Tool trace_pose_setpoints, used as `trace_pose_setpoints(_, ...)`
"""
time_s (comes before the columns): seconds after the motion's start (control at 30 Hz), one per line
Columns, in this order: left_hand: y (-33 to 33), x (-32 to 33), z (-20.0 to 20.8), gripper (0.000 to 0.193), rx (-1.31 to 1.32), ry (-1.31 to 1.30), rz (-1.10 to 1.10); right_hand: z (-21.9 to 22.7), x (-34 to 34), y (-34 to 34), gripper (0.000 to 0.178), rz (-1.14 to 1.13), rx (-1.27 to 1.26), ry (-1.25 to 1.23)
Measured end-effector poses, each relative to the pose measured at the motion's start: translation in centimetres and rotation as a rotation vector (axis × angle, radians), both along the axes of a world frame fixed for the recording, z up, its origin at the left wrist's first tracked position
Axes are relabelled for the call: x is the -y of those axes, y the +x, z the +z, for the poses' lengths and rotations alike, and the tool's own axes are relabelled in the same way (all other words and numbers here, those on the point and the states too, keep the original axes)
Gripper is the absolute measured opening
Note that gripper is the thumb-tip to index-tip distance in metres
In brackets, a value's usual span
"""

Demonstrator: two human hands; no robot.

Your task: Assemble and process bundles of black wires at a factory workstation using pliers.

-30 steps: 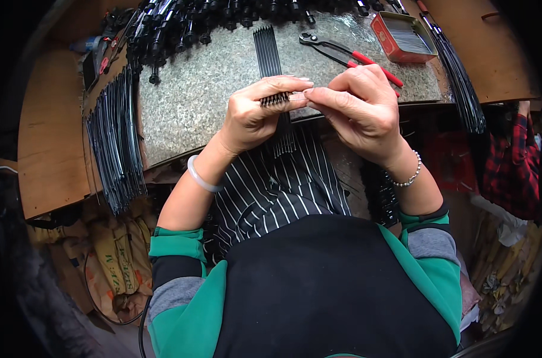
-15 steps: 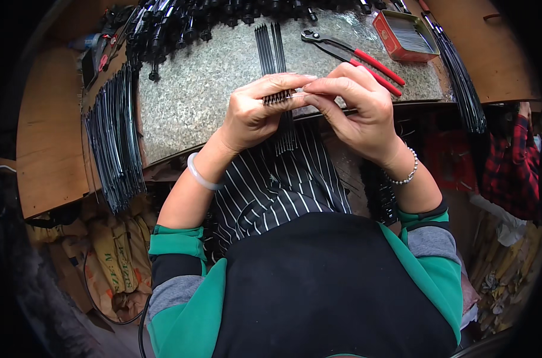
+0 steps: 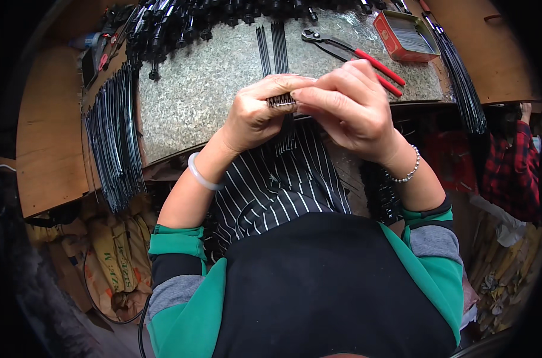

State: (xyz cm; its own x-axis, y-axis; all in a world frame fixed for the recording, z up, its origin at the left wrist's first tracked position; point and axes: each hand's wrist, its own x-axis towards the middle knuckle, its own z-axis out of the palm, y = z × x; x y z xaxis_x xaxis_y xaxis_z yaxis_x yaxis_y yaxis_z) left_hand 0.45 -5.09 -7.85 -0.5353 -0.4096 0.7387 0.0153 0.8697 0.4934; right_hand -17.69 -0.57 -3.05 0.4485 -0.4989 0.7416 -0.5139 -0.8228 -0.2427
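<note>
My left hand (image 3: 256, 112) is closed around a short, dark, ribbed piece like a coil spring (image 3: 281, 101), held level above the slab's front edge. My right hand (image 3: 354, 107) meets its right end, thumb and forefinger pinched together there. Whatever lies between those fingertips is hidden now; the earlier frame shows a thin, needle-like wire in them. Beneath my left hand run thin black rods (image 3: 280, 48) in two narrow groups, their near ends hanging over my striped apron (image 3: 283, 185).
Red-handled pincers (image 3: 366, 62) and a red tin (image 3: 402, 39) of thin metal needles lie on the speckled stone slab (image 3: 181, 101). Black rod bundles hang at the left (image 3: 116, 137) and right (image 3: 459, 77). Black tubular parts (image 3: 175, 27) crowd the back. A person's plaid sleeve (image 3: 512, 173) shows far right.
My right hand has moved left and turned, closing up to the ribbed piece; the thin wire no longer shows. The gap between the rod groups has shifted left.
</note>
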Motion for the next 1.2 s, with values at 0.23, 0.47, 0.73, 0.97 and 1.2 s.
trace_pose_setpoints(0.23, 0.3, -0.3, -0.8, 0.022, 0.03, 0.017, 0.019, -0.3, -0.3, 1.0, 0.032, 0.024, 0.073, 0.152)
trace_pose_setpoints(0.47, 0.5, -0.2, -0.8, 0.025, 0.038, 0.021, -0.014, -0.5, -0.1, 0.6, 0.033, 0.081, -0.023, 0.122)
trace_pose_setpoints(0.73, 0.8, 0.2, 0.9, 0.026, 0.193, 0.018, -0.026, -0.3, -0.4, 1.5, 0.024, 0.072, -0.028, 0.122)
trace_pose_setpoints(0.97, 1.1, 0.3, -0.1, 0.04, 0.369, 0.287, -0.03, 0.9, -2.1, 1.0, 0.022, 0.163, -0.105, 0.366)
trace_pose_setpoints(1.2, 2.5, -1.7, 0.7, 0.106, 0.62, 0.127, -0.04, -0.4, 6.8, -15.9, 0.017, -0.68, -0.095, 0.412)
